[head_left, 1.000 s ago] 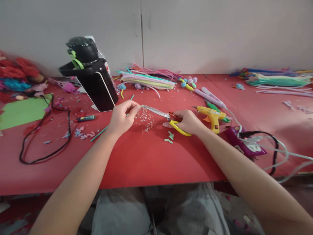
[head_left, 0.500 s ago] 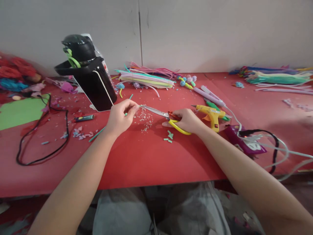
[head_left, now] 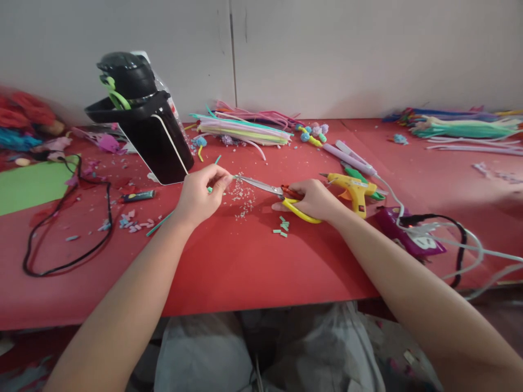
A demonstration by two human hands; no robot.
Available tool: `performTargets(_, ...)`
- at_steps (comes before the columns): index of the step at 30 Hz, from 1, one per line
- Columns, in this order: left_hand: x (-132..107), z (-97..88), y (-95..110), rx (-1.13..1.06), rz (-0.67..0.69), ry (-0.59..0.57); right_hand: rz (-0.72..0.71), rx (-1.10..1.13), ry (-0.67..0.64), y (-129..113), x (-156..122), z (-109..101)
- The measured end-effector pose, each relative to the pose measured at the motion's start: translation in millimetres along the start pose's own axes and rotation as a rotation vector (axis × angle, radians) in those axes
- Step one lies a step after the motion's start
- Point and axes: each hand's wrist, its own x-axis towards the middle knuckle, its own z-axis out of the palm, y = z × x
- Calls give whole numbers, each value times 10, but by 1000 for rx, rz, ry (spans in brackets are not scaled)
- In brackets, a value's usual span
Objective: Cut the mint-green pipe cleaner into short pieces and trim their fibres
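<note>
Between its thumb and fingertips, my left hand (head_left: 203,195) pinches a thin green pipe cleaner (head_left: 162,222), whose ends show behind the hand and beside the wrist. My right hand (head_left: 312,200) is wrapped round the yellow and red handles of a pair of scissors (head_left: 261,186). The blade tips point left and meet the small green end at my left fingertips. Beneath the blades, pale fuzz clippings (head_left: 244,204) are scattered over the red table. Several short green cut pieces (head_left: 281,226) lie below the scissors.
A black holder with a bottle (head_left: 153,144) stands behind my left hand. Bundles of pipe cleaners (head_left: 245,130) lie along the wall. On the right are a yellow glue gun (head_left: 353,191), a lilac styling iron (head_left: 351,159) and a purple power strip (head_left: 408,234) with cables. A black cord (head_left: 108,212) loops at left.
The view has shifted slightly. Both hands keep almost the same pose, with the scissor tips still at the green end by my left fingertips.
</note>
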Motion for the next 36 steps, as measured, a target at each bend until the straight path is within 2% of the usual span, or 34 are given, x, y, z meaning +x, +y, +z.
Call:
performTargets(11,2,9,-19,-14,-2,-3,27,2,-9,-6,-13,-32)
performTargets(36,-19,57,7,-6,-2,-19,-8,3,-32,86,-5,-35)
